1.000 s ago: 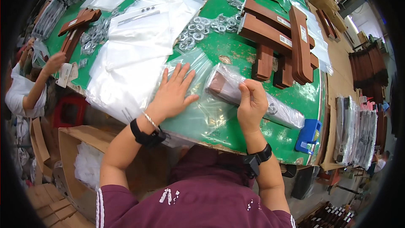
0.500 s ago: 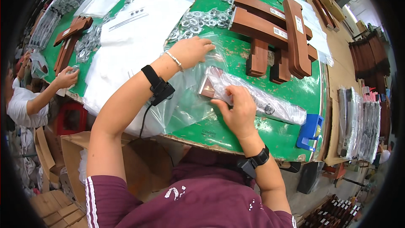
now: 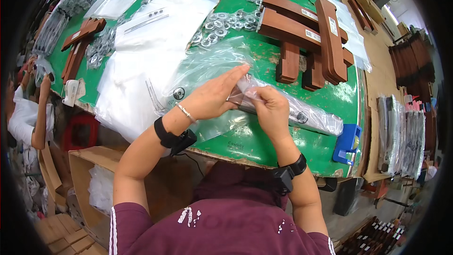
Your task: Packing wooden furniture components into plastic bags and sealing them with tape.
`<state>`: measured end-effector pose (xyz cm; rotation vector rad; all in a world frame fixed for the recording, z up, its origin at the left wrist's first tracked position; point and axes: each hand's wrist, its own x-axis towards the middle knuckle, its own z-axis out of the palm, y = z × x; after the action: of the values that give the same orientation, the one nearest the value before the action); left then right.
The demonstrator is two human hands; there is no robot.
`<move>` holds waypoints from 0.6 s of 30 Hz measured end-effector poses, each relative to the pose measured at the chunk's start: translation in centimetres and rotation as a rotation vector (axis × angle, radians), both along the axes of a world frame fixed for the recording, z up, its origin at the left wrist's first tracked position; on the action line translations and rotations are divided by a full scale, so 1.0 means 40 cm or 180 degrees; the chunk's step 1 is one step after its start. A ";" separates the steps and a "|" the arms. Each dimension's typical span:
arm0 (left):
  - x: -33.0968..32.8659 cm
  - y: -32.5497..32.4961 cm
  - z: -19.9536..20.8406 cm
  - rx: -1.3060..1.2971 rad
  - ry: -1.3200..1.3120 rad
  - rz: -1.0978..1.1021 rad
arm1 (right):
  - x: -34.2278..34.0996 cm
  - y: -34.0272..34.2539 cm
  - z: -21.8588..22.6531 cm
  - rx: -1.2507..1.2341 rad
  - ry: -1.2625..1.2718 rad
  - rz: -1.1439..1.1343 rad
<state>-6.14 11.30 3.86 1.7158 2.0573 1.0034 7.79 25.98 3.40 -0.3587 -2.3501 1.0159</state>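
Observation:
A brown wooden bar [image 3: 239, 101] lies aslant on the green table before me, inside a clear plastic bag [image 3: 314, 117] that covers its length. My left hand [image 3: 218, 92] is closed about the bar's left end, its fingers long against the end and the thumb lower down. Just right of it, my right hand [image 3: 273, 109] pinches the bag's film near that same end. Under and beyond my left hand spreads a large loose clear plastic sheet or bag [image 3: 212, 61]. The fingertips' exact hold is partly hidden by the film.
Flat white bags [image 3: 151, 42] lie to the left. Small packaged rings [image 3: 222, 23] are scattered behind. Stacked brown wooden parts [image 3: 302, 33] stand back right, and a blue tape dispenser [image 3: 347, 144] is at the right front. A co-worker [image 3: 29, 118] works at far left.
My left hand has come right and nearer, from the loose plastic onto the bar's end. My right hand has shifted slightly and now pinches the film. The co-worker's hand has lifted off the table.

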 end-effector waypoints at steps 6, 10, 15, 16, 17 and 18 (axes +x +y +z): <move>-0.002 0.020 -0.031 0.0483 0.0081 0.0077 | 0.003 0.014 0.007 -0.1458 0.0358 0.0261; 0.018 0.034 -0.044 0.0273 -0.0717 0.0297 | 0.014 0.045 0.044 -0.2603 0.0018 0.0403; 0.009 0.050 -0.064 0.0038 -0.0830 0.0672 | -0.002 0.086 0.056 -0.3425 -0.0049 0.0141; 0.010 0.050 -0.067 -0.0015 -0.0835 0.0667 | -0.005 0.098 0.059 -0.3447 -0.0143 0.0065; 0.011 0.051 -0.071 -0.0009 -0.0826 0.0670 | -0.011 0.106 0.061 -0.3471 -0.0236 -0.0012; 0.015 0.053 -0.074 0.0089 -0.1008 0.0666 | -0.018 0.109 0.062 -0.3467 -0.0228 -0.0008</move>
<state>-5.56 13.40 0.90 1.2723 2.0464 1.2794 7.06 30.33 5.89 -0.7821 -1.6233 2.2317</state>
